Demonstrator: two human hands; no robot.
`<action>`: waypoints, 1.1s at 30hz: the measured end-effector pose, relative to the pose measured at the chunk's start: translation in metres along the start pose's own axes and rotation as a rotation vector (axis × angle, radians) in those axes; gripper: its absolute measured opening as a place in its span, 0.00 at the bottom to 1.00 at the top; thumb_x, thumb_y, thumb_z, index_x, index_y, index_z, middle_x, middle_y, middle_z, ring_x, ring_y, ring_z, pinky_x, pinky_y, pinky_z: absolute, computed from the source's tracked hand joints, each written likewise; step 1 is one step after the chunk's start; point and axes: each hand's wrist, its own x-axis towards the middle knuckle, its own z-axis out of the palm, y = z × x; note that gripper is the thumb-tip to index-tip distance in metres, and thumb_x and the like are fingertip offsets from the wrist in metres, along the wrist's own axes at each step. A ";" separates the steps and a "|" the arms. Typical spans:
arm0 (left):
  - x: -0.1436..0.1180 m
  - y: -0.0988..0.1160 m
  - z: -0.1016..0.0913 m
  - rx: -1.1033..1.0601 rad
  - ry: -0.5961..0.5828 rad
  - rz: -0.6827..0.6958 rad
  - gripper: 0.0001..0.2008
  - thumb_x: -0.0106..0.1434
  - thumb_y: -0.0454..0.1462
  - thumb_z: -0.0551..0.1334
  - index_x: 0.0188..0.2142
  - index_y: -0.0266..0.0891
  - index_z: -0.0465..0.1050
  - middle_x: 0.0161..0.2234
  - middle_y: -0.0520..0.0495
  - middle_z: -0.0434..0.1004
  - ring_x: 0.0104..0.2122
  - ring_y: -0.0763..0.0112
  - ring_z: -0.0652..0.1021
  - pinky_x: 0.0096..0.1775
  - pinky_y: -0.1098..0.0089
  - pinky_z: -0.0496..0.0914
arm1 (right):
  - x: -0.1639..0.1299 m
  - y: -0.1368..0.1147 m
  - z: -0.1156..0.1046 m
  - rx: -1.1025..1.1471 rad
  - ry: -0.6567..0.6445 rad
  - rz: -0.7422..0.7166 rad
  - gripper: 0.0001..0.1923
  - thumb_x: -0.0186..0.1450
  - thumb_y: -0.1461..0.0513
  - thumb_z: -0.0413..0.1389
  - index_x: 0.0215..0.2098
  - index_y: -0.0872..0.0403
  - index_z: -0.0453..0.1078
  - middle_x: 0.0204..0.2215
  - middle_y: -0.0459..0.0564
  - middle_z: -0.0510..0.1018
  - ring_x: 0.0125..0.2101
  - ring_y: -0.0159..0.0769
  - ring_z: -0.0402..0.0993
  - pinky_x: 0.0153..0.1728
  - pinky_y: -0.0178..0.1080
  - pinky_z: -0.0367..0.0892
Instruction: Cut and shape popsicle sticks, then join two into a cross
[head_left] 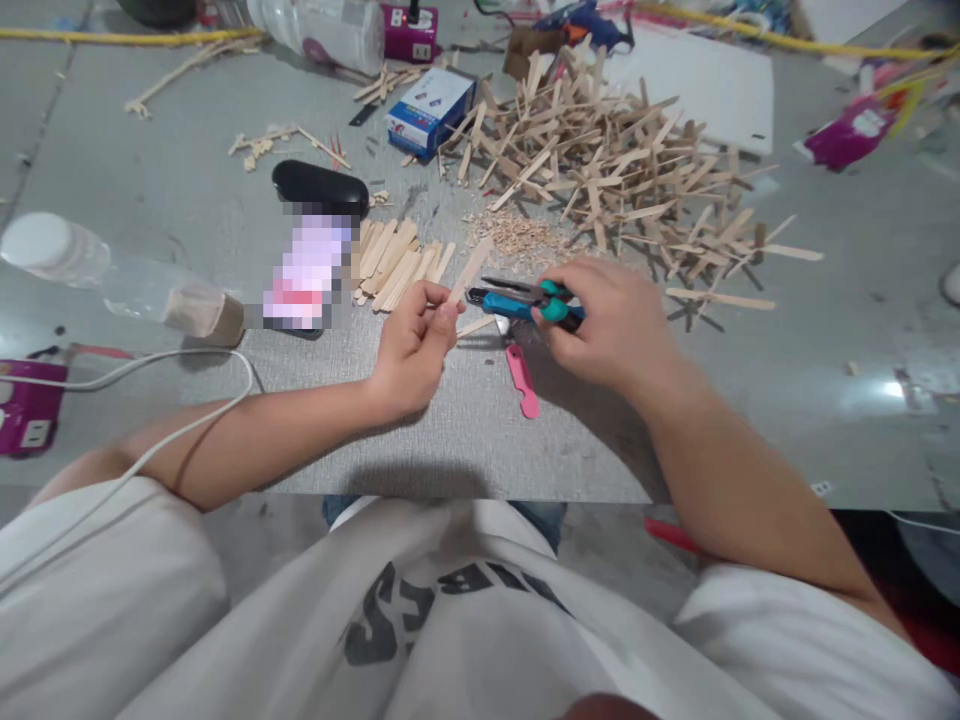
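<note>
Pinching a flat wooden stick [471, 268] between thumb and fingertips of the left hand [411, 345], closed on its lower end, with the stick slanting up and away over the grey mat [465, 440]. Gripping a pair of teal-handled cutters [525, 300] in the right hand [611, 325], fingers wrapped shut round the handles, dark tip pointing left and sitting just beside the held stick near its lower part; whether the blades are already touching the wood cannot be told. Lying just below the cutters, a small pink plastic piece [523, 380] on the mat.

Resting just left of the held stick, a neat row of short trimmed sticks [397, 262], side by side, apparently the finished share. Spreading just behind the hands, a patch of small wood offcuts [517, 235], suggesting a fair amount of snipping done. Sprawling beyond that, a large loose heap of uncut sticks [607, 160], far bigger than the trimmed row, so judging the work as early to middling, with most of the stock waiting.

Sitting further out on the left, a black case [319, 187], a blurred-out flat object [307, 272], a clear bottle lying on its side [112, 280] and a white cable [150, 370] trailing across the forearm. Standing at the far edge, a blue and white box [433, 108] and a white board [694, 85].
</note>
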 end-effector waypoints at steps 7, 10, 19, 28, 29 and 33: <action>-0.008 0.012 0.003 -0.136 -0.238 -0.155 0.32 0.73 0.72 0.69 0.39 0.48 0.69 0.18 0.62 0.59 0.16 0.77 0.57 0.21 0.70 0.54 | -0.027 -0.011 0.000 0.027 -0.003 -0.006 0.12 0.66 0.57 0.59 0.48 0.46 0.77 0.39 0.54 0.89 0.37 0.52 0.85 0.39 0.51 0.75; -0.008 0.018 0.003 -0.182 -0.297 -0.205 0.32 0.72 0.71 0.71 0.39 0.48 0.71 0.18 0.62 0.58 0.15 0.77 0.58 0.21 0.71 0.55 | -0.033 -0.015 -0.003 0.066 -0.016 -0.002 0.14 0.63 0.59 0.59 0.47 0.44 0.76 0.39 0.52 0.89 0.37 0.51 0.85 0.39 0.51 0.76; -0.006 0.025 -0.002 -0.251 -0.414 -0.325 0.32 0.70 0.69 0.74 0.36 0.47 0.73 0.18 0.61 0.57 0.15 0.77 0.57 0.20 0.69 0.52 | -0.032 -0.016 -0.009 0.188 -0.030 -0.031 0.18 0.57 0.64 0.59 0.45 0.44 0.76 0.35 0.49 0.85 0.32 0.48 0.81 0.35 0.48 0.73; -0.005 0.024 0.000 -0.220 -0.344 -0.295 0.33 0.68 0.71 0.74 0.34 0.46 0.76 0.17 0.59 0.57 0.16 0.76 0.57 0.21 0.67 0.49 | -0.035 -0.014 -0.011 0.152 -0.032 -0.049 0.17 0.60 0.64 0.60 0.47 0.44 0.76 0.36 0.49 0.87 0.32 0.49 0.82 0.34 0.49 0.73; -0.005 0.025 0.000 -0.220 -0.339 -0.291 0.33 0.68 0.71 0.75 0.33 0.46 0.77 0.17 0.58 0.57 0.16 0.76 0.57 0.21 0.67 0.49 | -0.035 -0.014 -0.013 0.145 -0.058 -0.037 0.17 0.60 0.64 0.60 0.47 0.44 0.77 0.36 0.50 0.86 0.32 0.49 0.82 0.34 0.49 0.73; -0.005 0.024 0.000 -0.199 -0.349 -0.260 0.33 0.69 0.71 0.74 0.34 0.45 0.77 0.20 0.57 0.61 0.18 0.77 0.59 0.22 0.67 0.50 | -0.032 -0.017 -0.023 0.204 -0.145 0.017 0.13 0.61 0.63 0.61 0.44 0.43 0.77 0.32 0.48 0.84 0.30 0.48 0.79 0.31 0.49 0.72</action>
